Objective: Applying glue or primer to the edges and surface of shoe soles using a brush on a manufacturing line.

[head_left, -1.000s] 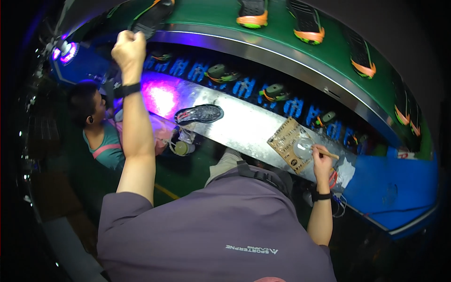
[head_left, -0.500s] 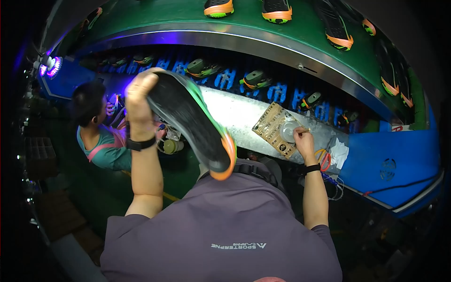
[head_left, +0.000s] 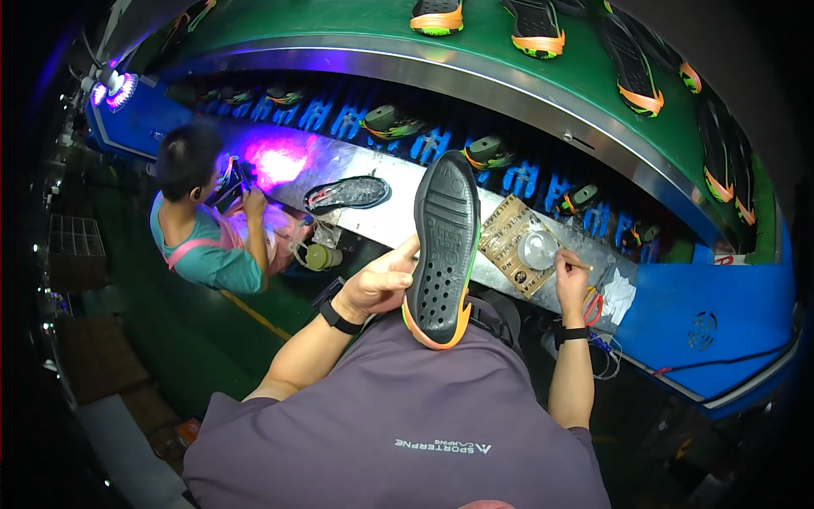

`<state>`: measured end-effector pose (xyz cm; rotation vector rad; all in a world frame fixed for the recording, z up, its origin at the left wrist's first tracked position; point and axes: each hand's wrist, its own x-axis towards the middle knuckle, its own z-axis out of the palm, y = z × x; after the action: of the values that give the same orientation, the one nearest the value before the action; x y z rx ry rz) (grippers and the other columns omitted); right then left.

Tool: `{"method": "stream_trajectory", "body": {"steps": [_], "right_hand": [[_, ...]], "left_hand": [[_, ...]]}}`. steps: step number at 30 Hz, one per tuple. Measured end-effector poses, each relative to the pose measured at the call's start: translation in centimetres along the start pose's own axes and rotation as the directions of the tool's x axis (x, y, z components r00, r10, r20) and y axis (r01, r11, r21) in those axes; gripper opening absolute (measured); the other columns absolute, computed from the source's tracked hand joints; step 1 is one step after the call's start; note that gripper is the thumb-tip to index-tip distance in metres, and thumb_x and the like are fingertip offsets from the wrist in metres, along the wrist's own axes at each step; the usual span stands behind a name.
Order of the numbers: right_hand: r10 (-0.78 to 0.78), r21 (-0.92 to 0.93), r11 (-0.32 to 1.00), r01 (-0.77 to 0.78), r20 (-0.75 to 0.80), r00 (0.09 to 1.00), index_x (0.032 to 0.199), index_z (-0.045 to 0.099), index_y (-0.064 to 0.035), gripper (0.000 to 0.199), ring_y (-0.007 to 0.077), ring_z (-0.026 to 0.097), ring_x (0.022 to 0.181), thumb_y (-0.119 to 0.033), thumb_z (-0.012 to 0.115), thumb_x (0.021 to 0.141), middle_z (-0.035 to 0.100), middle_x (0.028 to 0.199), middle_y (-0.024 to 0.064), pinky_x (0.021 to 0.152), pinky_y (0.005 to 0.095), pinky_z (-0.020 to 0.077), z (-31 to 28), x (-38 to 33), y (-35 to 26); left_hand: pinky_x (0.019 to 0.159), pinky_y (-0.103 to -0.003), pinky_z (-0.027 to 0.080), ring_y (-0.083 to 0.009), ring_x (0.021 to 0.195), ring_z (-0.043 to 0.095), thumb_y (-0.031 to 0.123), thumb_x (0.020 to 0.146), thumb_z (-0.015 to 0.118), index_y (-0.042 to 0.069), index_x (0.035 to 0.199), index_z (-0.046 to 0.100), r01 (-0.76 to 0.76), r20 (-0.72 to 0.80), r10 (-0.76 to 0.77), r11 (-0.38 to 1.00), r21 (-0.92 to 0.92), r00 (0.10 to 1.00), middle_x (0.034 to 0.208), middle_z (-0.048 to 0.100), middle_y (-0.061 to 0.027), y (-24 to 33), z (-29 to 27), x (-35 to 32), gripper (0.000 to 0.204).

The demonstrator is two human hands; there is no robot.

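Observation:
A black shoe sole (head_left: 443, 246) with an orange and green heel edge is in my left hand (head_left: 383, 282). The thumb and fingers grip its left side, and its face with rows of holes and ridges is turned up. My right hand (head_left: 574, 273) pinches a thin wooden-looking stick (head_left: 585, 266) beside a round whitish dish (head_left: 538, 250); the stick's working end is hard to see. The dish sits on a piece of brown printed cardboard (head_left: 502, 246) on the metal bench (head_left: 402, 188).
A dark shoe upper (head_left: 349, 193) lies on the bench to the left. A co-worker (head_left: 199, 222) works beyond it under purple light. Several soles (head_left: 538, 32) rest on the green belt (head_left: 365, 24). Shoes on blue holders (head_left: 392, 120) line the rack beneath. White tissue (head_left: 619, 293) lies at right.
My left hand has come down and rightward, turning the sole from its smooth dark side to its holed face. The shoe upper on the bench now shows. My right hand stays by the dish.

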<state>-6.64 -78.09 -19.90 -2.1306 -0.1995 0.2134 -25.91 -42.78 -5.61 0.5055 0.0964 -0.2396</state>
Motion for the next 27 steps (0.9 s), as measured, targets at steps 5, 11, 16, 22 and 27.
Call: {"method": "stream_trajectory", "body": {"steps": [5,11,16,22,27], "right_hand": [[-0.051,0.014,0.999,0.051,-0.022,0.998,0.107,0.071,-0.0003,0.017,0.0088,0.057,0.079,-0.013,0.066,0.096,0.069,0.089,0.0026,0.07,0.0254,0.0469,0.4,0.3,-3.2],[-0.16,0.455,0.882,0.118,0.053,0.986,0.108,0.071,-0.0001,0.015,0.0097,0.061,0.085,-0.007,0.064,0.096,0.068,0.098,0.005,0.075,0.0233,0.048,-0.3,-0.8,-13.4],[-0.303,0.547,0.819,0.175,0.153,0.94,0.105,0.072,0.0019,0.017,0.0122,0.062,0.081,-0.002,0.064,0.09,0.068,0.098,0.0085,0.073,0.0241,0.049,-0.3,-2.1,-18.5],[-0.385,0.514,0.827,0.228,0.222,0.896,0.103,0.073,0.0018,0.016,0.0116,0.058,0.075,0.0,0.065,0.088,0.066,0.089,0.0078,0.067,0.0243,0.045,0.9,-1.3,-19.9],[-0.378,0.491,0.83,0.265,0.147,0.914,0.104,0.073,0.0019,0.017,0.0119,0.059,0.077,0.001,0.064,0.089,0.065,0.09,0.0076,0.07,0.0243,0.0462,1.5,0.3,-20.1]], "left_hand": [[0.113,-0.046,0.043,-0.0341,0.134,0.053,0.013,0.082,0.077,0.011,0.164,0.004,-0.069,-0.075,0.082,0.986,0.152,0.994,0.152,0.043,-0.0209,1.1,0.9,0.8,0.11],[0.106,-0.036,0.047,-0.0239,0.128,0.054,0.007,0.085,0.075,0.015,0.165,-0.004,-0.09,-0.072,0.11,0.967,0.239,0.991,0.146,0.047,-0.0186,1.3,1.6,1.7,0.112],[0.103,-0.035,0.048,-0.0218,0.125,0.055,0.008,0.085,0.075,0.015,0.165,-0.004,-0.049,-0.066,0.071,0.957,0.285,0.995,0.146,0.047,-0.0176,1.7,2.4,2.3,0.113],[0.109,-0.036,0.044,-0.0215,0.127,0.053,0.009,0.084,0.075,0.014,0.165,-0.005,-0.09,0.001,0.093,0.959,0.269,0.996,0.152,0.043,-0.0185,1.7,2.5,2.6,0.113],[0.116,-0.037,0.037,-0.0231,0.135,0.047,0.014,0.084,0.076,0.011,0.165,-0.004,-0.074,0.05,0.061,0.941,0.331,0.997,0.157,0.036,-0.0188,2.0,2.9,2.4,0.114]]}}
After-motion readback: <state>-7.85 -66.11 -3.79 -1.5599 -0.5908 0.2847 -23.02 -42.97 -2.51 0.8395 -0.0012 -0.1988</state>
